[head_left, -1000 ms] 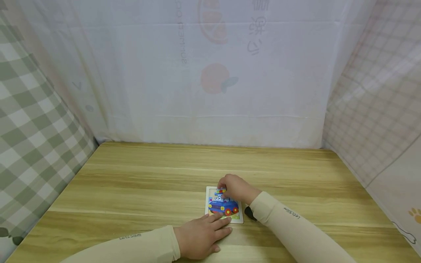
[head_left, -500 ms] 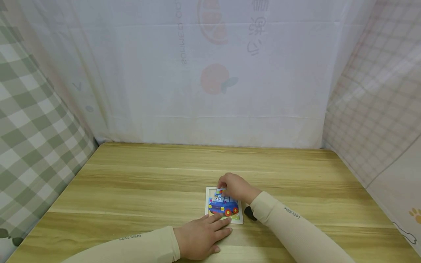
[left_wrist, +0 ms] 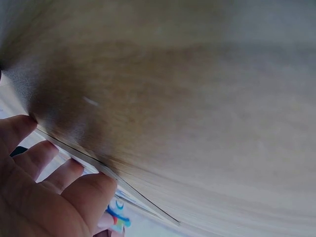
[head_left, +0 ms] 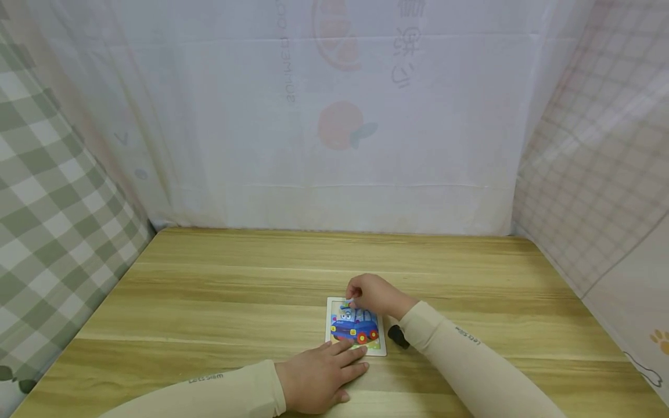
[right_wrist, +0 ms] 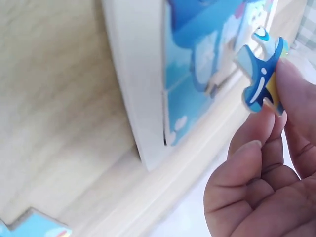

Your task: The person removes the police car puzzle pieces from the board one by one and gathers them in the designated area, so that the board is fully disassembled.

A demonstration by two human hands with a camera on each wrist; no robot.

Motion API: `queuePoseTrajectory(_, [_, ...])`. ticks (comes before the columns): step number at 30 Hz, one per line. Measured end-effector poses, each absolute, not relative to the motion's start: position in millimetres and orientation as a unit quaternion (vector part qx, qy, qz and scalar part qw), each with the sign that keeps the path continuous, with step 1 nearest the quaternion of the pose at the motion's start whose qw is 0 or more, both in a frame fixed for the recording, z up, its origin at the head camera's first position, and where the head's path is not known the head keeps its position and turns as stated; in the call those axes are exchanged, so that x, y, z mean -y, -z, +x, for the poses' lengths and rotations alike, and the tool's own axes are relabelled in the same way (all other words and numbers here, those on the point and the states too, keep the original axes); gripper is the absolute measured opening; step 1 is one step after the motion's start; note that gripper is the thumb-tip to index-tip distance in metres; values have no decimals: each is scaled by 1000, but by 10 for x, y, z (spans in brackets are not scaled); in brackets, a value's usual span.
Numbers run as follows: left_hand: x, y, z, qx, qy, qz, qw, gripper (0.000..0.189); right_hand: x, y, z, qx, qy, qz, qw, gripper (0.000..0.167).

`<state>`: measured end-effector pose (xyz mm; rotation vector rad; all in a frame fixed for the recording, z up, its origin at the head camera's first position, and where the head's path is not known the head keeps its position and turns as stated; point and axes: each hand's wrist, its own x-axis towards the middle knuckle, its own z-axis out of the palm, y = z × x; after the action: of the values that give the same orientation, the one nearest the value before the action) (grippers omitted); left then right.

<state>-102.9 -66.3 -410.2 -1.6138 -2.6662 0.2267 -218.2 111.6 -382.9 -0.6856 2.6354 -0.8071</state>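
Observation:
A framed jigsaw puzzle (head_left: 354,330) with a blue cartoon car lies on the wooden table. My right hand (head_left: 377,295) is over its far right part. Between thumb and fingers it pinches a blue and yellow puzzle piece (right_wrist: 265,74), lifted and tilted above the board in the right wrist view. In that view, a gap shows among the fitted pieces near the board's far side. My left hand (head_left: 321,374) lies with spread fingers on the puzzle's near edge; in the left wrist view, its fingertips (left_wrist: 101,185) touch the pale frame.
Another light blue puzzle piece (right_wrist: 39,226) lies on the table beside the frame in the right wrist view. A small black object (head_left: 398,337) shows by the right wrist. White cloth (head_left: 261,145) hangs behind the table (head_left: 235,278), with checked cloth at both sides.
My right hand has risen slightly away from the board, with the puzzle piece in its fingers. More of the car picture shows. My left hand stays in place.

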Motion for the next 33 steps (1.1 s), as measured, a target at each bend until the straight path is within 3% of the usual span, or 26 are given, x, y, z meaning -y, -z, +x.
queuePoseTrajectory(9, [662, 4101, -1025, 857, -65, -512, -13, 51, -1238, 3773, -2225, -899, 330, -245, 150, 5])
queuePoseTrajectory(14, [660, 4101, -1014, 857, -70, -511, 1, 51, -1328, 3771, -2259, -898, 336, -244, 146, 3])
queuePoseTrajectory(22, [659, 4101, -1017, 860, -57, -507, -30, 52, -1528, 3760, -2281, -890, 369, -221, 153, 5])
queuePoseTrajectory(33, [659, 4095, -1014, 862, -56, -504, -26, 52, -1907, 3747, -2279, -884, 393, -190, 166, 7])
